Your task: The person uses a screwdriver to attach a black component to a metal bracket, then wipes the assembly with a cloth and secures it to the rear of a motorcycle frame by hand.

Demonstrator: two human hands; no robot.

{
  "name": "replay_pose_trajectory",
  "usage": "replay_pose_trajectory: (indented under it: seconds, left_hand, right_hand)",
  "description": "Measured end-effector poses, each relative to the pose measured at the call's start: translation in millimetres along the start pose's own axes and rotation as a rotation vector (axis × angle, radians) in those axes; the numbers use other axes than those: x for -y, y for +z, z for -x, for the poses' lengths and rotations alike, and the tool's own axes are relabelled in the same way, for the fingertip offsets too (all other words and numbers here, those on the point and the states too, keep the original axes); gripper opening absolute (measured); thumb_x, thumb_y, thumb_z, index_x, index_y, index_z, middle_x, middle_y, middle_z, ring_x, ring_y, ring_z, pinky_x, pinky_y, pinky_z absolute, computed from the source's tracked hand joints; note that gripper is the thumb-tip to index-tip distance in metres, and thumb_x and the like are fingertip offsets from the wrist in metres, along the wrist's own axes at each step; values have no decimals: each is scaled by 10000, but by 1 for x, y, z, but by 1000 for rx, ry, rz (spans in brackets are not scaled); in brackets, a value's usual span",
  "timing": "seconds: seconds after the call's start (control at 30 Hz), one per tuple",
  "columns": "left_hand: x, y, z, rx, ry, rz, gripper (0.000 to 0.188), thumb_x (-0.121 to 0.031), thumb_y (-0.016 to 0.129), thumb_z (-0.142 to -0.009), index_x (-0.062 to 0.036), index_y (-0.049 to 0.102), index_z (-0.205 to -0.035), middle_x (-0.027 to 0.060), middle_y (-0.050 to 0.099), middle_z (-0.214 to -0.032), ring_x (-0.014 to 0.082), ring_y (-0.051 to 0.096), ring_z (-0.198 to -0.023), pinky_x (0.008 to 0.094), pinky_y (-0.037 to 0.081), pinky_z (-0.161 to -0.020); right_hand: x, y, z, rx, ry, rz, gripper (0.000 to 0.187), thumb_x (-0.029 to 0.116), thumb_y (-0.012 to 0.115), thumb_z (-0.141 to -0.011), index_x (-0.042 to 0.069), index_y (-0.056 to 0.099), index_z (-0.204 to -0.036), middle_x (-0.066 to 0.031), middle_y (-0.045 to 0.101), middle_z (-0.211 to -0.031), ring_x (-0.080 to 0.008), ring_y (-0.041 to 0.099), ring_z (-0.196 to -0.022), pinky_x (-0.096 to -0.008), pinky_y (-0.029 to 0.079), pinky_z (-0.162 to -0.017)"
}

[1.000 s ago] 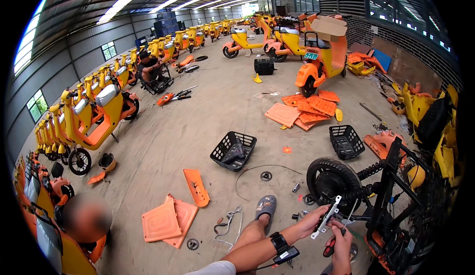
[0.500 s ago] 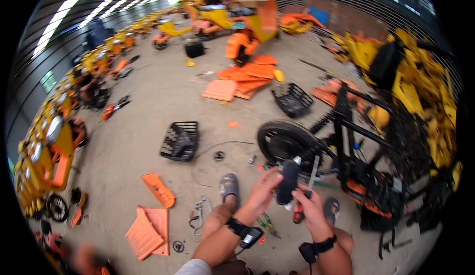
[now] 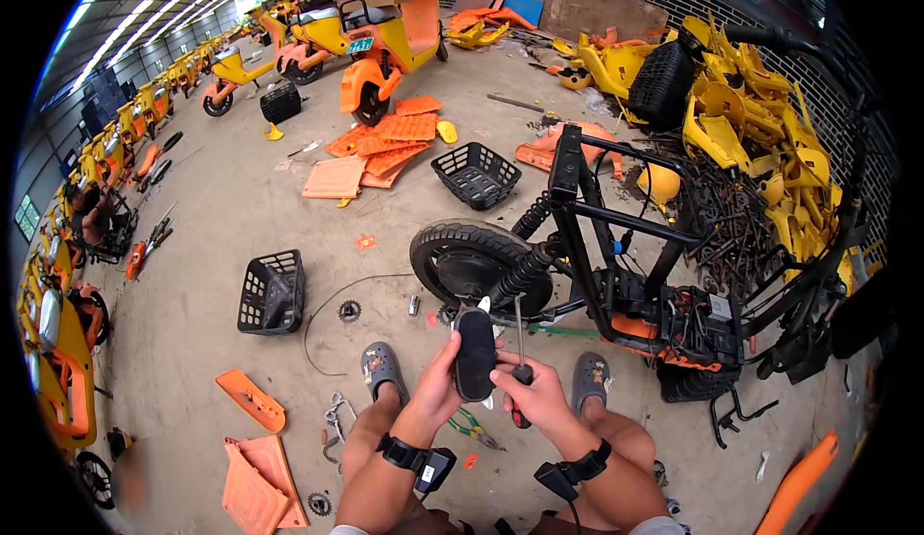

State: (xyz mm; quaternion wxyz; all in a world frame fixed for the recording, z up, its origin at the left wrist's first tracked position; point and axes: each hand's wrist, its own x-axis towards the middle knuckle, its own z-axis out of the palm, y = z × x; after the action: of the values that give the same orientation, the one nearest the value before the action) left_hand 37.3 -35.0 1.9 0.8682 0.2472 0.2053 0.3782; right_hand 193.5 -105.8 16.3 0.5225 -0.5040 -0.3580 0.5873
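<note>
Low in head view: left hand [image 3: 440, 381] grip wrapped around a black, rounded-oblong pad [image 3: 475, 354], on the near side of a black rubber-tyred wheel [image 3: 464, 270]. Right hand [image 3: 541, 395] grip holds a red-and-black-handled screwdriver [image 3: 523, 375], pointing away, just beside the pad. Green-handled metal pliers [image 3: 473, 429] on grey concrete floor [image 3: 183, 333].

A black pad [image 3: 474, 354] partly hides a white piece [image 3: 484, 303].
</note>
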Motion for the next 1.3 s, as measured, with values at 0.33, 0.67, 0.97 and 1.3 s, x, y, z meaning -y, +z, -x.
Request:
replay_pose_trajectory:
  seconds: [0.33,0.67,0.97,1.3]
  left_hand:
    - [-26,-7,10,75,77,74,628,-497,205,-1036,-24,377,-1411,229,529,-1313,379,601,-1094,472,509,-928]
    - [-40,-27,21,54,166,64,570,-444,281,-1036,-10,415,-1380,207,562,-1259,361,592,-1111,485,494,-941]
    - [-53,-34,22,-93,194,-118,573,-476,320,-1026,-10,453,-1331,166,602,-1188,289,628,-992,396,531,-819]
    - [-50,-25,18,-175,202,-269,476,-414,365,-1040,-81,443,-1371,106,634,-1106,171,625,-901,303,518,-731]
  right_hand:
    - [1,-17,-7,-20,-1,-107,586,12,485,-894,3,299,-1449,-119,627,-908,-153,589,-801,-298,507,-712]
    - [0,-24,10,148,24,76,550,92,441,-942,81,280,-1468,-184,641,-977,-163,589,-594,-273,472,-501]
    - [49,-8,38,0,-118,136,530,49,542,-935,36,342,-1426,-131,631,-1030,-69,514,-596,-207,400,-467]
    - [8,-8,37,-127,-200,248,285,83,743,-821,-3,666,-1081,-56,673,-959,-83,604,-814,-220,487,-719]
